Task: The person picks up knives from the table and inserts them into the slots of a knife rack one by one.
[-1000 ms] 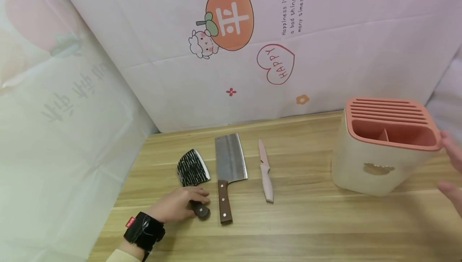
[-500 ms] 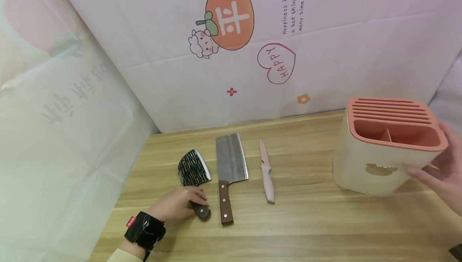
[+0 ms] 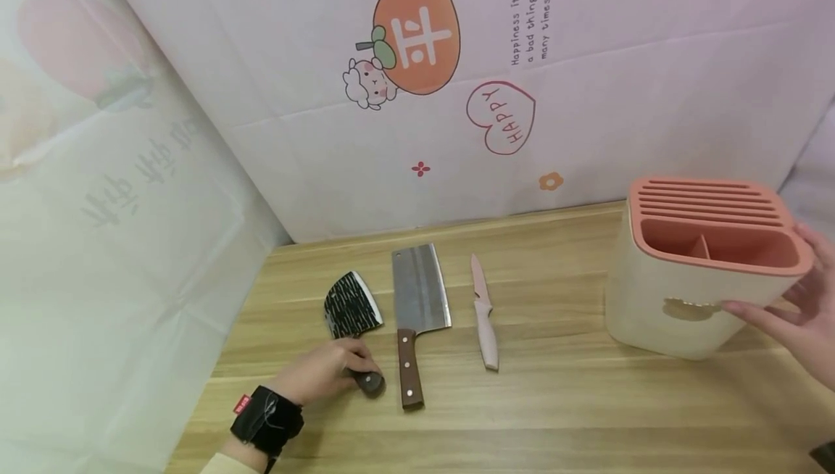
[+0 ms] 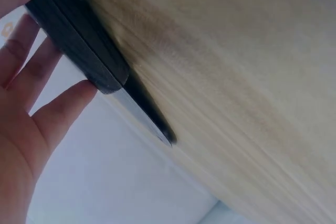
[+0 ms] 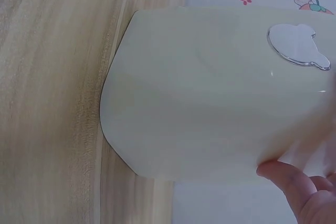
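In the head view my left hand (image 3: 329,371) holds the dark handle (image 3: 370,383) of a broad knife whose blade (image 3: 353,305) has a black-and-white pattern. Thumb and fingertips pinch that handle (image 4: 79,38) in the left wrist view, the knife lying low against the table. To its right lie a cleaver (image 3: 420,289) with a brown riveted handle and a small pink knife (image 3: 484,322). My right hand (image 3: 809,314) grips the right side of a cream knife block (image 3: 659,307) with a slotted coral top, thumb in front; its other fingers are partly hidden.
The wooden table (image 3: 554,416) ends at a printed white cloth backdrop (image 3: 313,169), with another cloth side (image 3: 130,300) on the left. The block's top has narrow slots and two open compartments. A metallic bear-shaped badge (image 5: 298,45) sits on its front.
My right hand has come in from the right edge and taken hold of the knife block. The left hand stays at the patterned knife's handle, and the knives keep their places.
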`<state>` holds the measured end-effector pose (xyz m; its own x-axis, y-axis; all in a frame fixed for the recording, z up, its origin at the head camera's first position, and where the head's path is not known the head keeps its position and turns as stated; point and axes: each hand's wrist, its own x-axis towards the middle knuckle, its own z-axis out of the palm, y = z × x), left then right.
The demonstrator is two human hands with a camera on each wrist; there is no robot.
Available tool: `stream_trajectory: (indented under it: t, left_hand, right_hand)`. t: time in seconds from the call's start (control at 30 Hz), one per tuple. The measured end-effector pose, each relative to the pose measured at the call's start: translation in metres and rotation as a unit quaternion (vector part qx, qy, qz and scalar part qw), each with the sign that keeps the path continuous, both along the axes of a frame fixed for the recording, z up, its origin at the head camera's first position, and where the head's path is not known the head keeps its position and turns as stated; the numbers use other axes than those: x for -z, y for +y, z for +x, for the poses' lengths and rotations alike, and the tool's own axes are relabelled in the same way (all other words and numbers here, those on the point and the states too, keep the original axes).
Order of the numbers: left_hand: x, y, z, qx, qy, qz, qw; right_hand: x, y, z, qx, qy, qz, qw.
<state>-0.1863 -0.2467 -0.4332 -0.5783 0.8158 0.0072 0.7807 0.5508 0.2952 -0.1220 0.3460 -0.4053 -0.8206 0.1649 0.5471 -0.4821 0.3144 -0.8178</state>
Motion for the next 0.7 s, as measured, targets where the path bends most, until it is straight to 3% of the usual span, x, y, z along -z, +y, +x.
stream_trajectory:
  t: [0.2,0.3,0.4,0.53,0.7]
  left_hand:
    - [0.000,0.002,0.002,0.006,0.014,0.001,0.9999]
    - [-0.001,0.002,0.004,0.002,0.025,0.003,0.9997]
    - [-0.006,0.003,0.006,0.007,0.047,0.016,0.9988]
    - [-0.024,0.009,0.007,0.028,0.091,0.041,0.9946]
    - [-0.061,0.023,0.010,0.054,0.142,0.091,0.9842]
  right_hand:
    - [0.004,0.003,-0.001,-0.034,0.013,-0.022,0.9991]
    - [0.004,0.003,-0.001,-0.027,0.015,0.004,0.9995]
    - [0.004,0.004,-0.002,-0.048,0.023,-0.008,0.9985]
    - [0.004,0.004,-0.002,-0.051,0.019,-0.021,0.9983]
    - [0.003,0.003,-0.001,0.017,-0.005,0.054,0.9984]
